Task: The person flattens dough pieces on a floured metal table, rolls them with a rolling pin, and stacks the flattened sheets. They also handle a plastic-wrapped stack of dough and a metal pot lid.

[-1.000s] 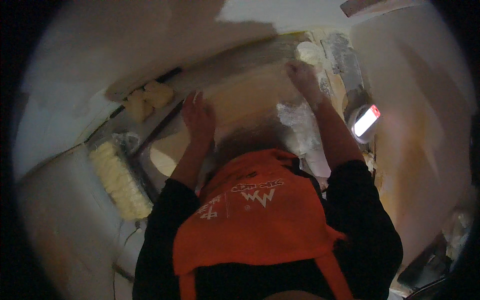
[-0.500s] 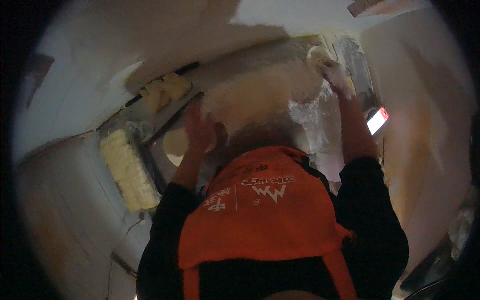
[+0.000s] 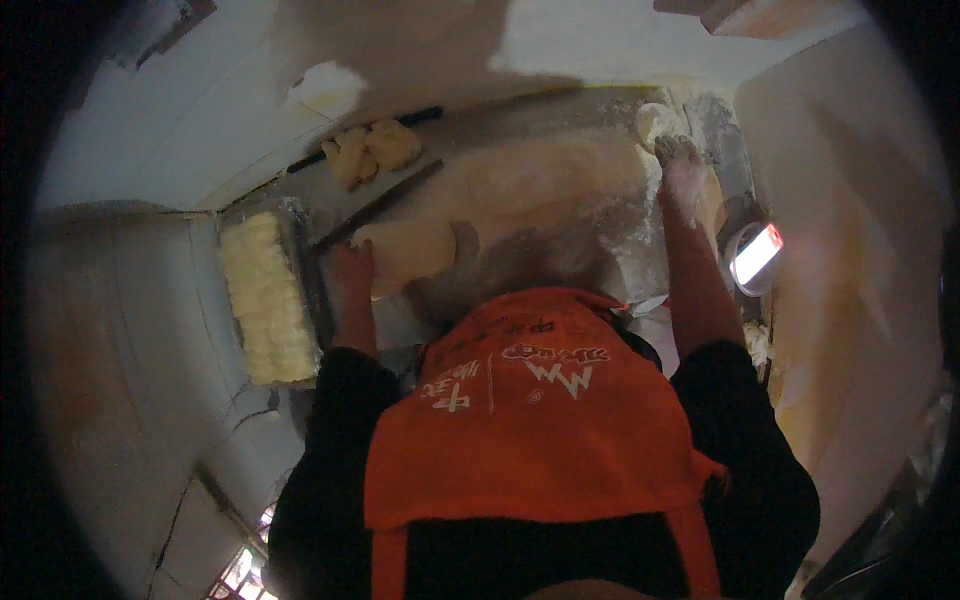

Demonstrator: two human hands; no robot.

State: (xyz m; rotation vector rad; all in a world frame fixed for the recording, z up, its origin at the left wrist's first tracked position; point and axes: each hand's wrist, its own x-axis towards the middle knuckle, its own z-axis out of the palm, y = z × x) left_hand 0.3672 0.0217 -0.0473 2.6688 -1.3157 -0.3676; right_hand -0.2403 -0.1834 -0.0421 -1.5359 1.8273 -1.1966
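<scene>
A flat, pale round sheet of dough (image 3: 412,252) lies on the left part of the floured work board (image 3: 530,180). At its left edge is my left hand (image 3: 353,268), fingers extended against the dough. Just beyond that hand a long, thin dark rod (image 3: 385,200) lies slantwise. My right hand (image 3: 683,168), dusted white, reaches to the far right corner. Its fingers are curled down at a small heap of white flour (image 3: 660,122); what they may hold is hidden beneath them.
Lumps of dough (image 3: 370,150) rest near the back left edge. Left of the board, a tray carries rows of pale dough pieces (image 3: 265,300). A device with a lit white face and red end (image 3: 757,253) sits at the right edge. Walls close in behind and to the right.
My left hand has shifted from over the dough sheet to its left edge. My right hand stays at the far right corner, its fingers now at the flour. The whole view has tilted slightly.
</scene>
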